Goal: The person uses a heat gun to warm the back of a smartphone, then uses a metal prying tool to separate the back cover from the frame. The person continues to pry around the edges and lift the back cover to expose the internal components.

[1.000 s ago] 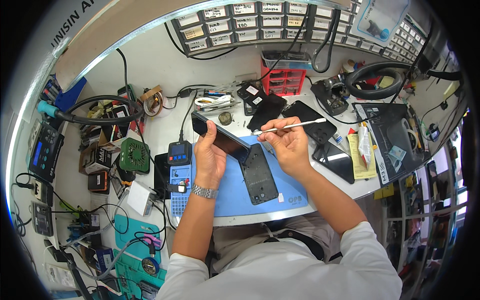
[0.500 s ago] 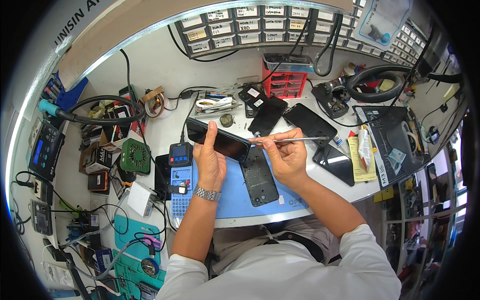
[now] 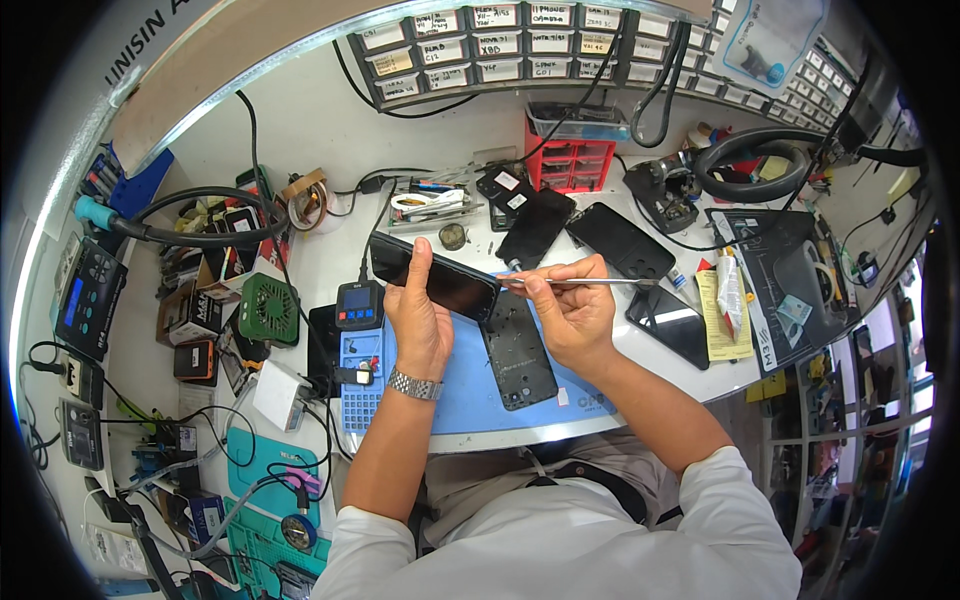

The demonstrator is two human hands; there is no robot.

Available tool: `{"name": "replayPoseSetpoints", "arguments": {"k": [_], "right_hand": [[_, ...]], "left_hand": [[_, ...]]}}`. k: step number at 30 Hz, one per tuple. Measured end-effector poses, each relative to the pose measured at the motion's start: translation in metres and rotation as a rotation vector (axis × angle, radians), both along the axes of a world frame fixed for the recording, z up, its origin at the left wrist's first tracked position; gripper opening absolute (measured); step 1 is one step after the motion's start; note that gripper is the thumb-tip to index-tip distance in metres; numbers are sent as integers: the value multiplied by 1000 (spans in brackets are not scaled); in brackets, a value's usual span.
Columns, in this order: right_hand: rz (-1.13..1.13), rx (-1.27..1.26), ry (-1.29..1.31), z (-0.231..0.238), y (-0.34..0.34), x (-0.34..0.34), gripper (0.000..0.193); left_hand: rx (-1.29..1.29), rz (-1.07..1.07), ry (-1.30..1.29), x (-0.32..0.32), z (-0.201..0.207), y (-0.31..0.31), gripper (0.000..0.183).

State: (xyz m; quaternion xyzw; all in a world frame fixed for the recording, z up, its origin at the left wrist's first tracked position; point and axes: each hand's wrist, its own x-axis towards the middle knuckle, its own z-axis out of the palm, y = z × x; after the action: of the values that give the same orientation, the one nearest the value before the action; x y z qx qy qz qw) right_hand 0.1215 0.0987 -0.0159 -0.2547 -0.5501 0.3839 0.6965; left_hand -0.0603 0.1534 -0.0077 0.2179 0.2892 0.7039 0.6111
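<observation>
My left hand (image 3: 420, 320) is closed around a dark smartphone (image 3: 436, 276), thumb lying across its glossy screen. Pinched in my right hand (image 3: 572, 312) is a slim silver metal tool (image 3: 600, 281). One end of that tool meets the phone's right edge; the other sticks out to the right past my fingers. Whether its tip is in the seam is too small to tell. Below the phone, a black phone back cover (image 3: 520, 362) lies on the blue work mat (image 3: 465, 385), partly hidden by the phone above it.
Several dark phones and screens, such as this one (image 3: 620, 240), lie behind and right of my hands. A small blue-screened device (image 3: 359, 304) sits left of the mat. A green fan (image 3: 268, 309), red drawer box (image 3: 572, 165), white tube (image 3: 729, 290) and loose cables surround the work area.
Very little differs. Both hands keep their hold, and the tool stays at the phone's right edge; the view has shifted very slightly.
</observation>
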Motion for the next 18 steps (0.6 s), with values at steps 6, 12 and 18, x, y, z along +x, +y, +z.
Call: {"name": "replayPoseSetpoints", "arguments": {"k": [6,12,18], "right_hand": [[-8,-10,-16,0,-2,1,25],[-45,101,-41,-7,2,-3,28],[-245,353,-336,-9,3,0,29]], "left_hand": [[3,31,11,1,1,0,34],[-6,52,23,-1,-3,2,35],[36,129,57,1,-7,2,35]]}}
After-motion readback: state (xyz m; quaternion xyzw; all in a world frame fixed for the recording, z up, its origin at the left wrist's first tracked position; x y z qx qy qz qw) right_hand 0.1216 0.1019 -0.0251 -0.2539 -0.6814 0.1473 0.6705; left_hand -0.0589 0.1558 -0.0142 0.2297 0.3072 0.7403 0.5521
